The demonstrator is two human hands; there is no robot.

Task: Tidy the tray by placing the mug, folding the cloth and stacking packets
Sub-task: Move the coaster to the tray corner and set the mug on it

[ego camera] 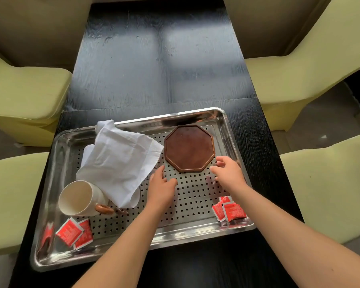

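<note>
On the shiny tray [227,121], red packets [74,232] and a tipped mug [79,199] lie left, then the crumpled cloth [121,161], the left hand [161,187] half open and empty, and the right hand [229,171] open, maybe touching the brown coaster [189,148], with more packets [230,210] near.

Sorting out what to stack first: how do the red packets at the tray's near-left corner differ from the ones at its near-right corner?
The left packets lie near the tipped mug, clear of both hands; the right packets lie just beside the right forearm. The left group lies fanned out and overlapping, with a red reflection in the tray wall; the right group huddles more tightly against the near rim. Both are red with white edges, loose, unstacked.
</note>
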